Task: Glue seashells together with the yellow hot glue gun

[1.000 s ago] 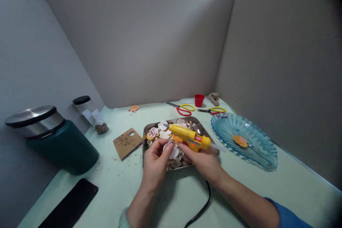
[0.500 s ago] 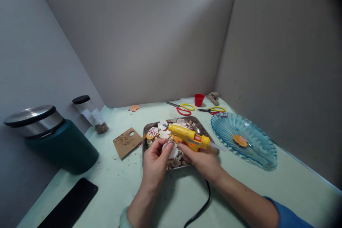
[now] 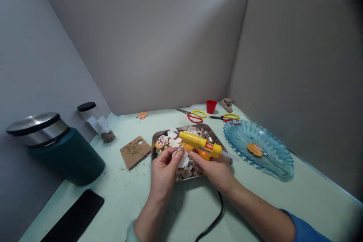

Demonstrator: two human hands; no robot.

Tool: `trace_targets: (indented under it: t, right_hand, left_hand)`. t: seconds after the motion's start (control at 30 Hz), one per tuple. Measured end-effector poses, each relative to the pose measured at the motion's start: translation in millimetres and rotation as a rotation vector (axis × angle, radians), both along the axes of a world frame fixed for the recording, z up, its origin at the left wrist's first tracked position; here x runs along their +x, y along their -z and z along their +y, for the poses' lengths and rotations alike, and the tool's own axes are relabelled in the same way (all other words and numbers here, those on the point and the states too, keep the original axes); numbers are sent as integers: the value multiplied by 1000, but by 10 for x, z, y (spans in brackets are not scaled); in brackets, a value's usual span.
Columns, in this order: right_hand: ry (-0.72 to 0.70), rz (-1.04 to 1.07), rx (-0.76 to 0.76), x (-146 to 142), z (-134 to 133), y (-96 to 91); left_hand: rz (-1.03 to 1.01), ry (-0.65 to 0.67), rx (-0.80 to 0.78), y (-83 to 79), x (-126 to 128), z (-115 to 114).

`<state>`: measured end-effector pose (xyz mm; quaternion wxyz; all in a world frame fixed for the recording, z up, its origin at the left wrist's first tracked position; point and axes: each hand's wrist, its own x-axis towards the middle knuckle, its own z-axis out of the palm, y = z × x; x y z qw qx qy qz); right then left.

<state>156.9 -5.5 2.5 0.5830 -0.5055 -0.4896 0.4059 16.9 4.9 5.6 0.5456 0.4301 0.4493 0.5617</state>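
My right hand (image 3: 217,172) is wrapped round the handle of a yellow hot glue gun (image 3: 195,140), whose nozzle points left and whose small red light glows. A clear glue stick (image 3: 230,155) sticks out of its back end. Between the thumb and fingers of my left hand (image 3: 166,166) is a pinched white shell (image 3: 183,162), partly covered by the thumb. Both hands are over the near part of a metal tray (image 3: 153,140) of shells. White, orange and spotted shells (image 3: 162,141) lie in it, with many small ones.
To the right lies a blue glass dish (image 3: 272,153) holding an orange shell (image 3: 254,149). Scissors (image 3: 195,115), pliers-like tools (image 3: 227,117) and a red cup (image 3: 211,106) are behind. On the left are a brown card (image 3: 135,153), jar (image 3: 95,117), teal flask (image 3: 68,155) and phone (image 3: 75,215). A black cord (image 3: 215,221) runs nearer.
Almost everything stays in place. The glue gun and the white shell in my hands have shifted only very slightly, and the view has moved a little.
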Motion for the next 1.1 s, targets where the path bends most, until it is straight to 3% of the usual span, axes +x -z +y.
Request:
trace_targets:
  t: [0.2, 0.3, 0.4, 0.63, 0.9, 1.1]
  right_hand:
    - [83, 68, -93, 29, 27, 21]
    - [36, 58, -100, 31, 14, 12]
    - [-29, 35, -80, 16, -11, 17]
    - [-27, 42, -65, 21, -19, -1]
    - [24, 79, -95, 29, 11, 22]
    - [-4, 173, -116, 39, -18, -81]
  left_hand:
    - [-151, -57, -65, -15, -3, 27]
    - [-185, -69, -31, -24, 0, 25]
    - [-154, -36, -16, -24, 12, 5]
    - [-73, 30, 4, -44, 49, -22]
    - [-53, -12, 12, -43, -5, -17]
    - [-126, 106, -17, -30, -9, -19]
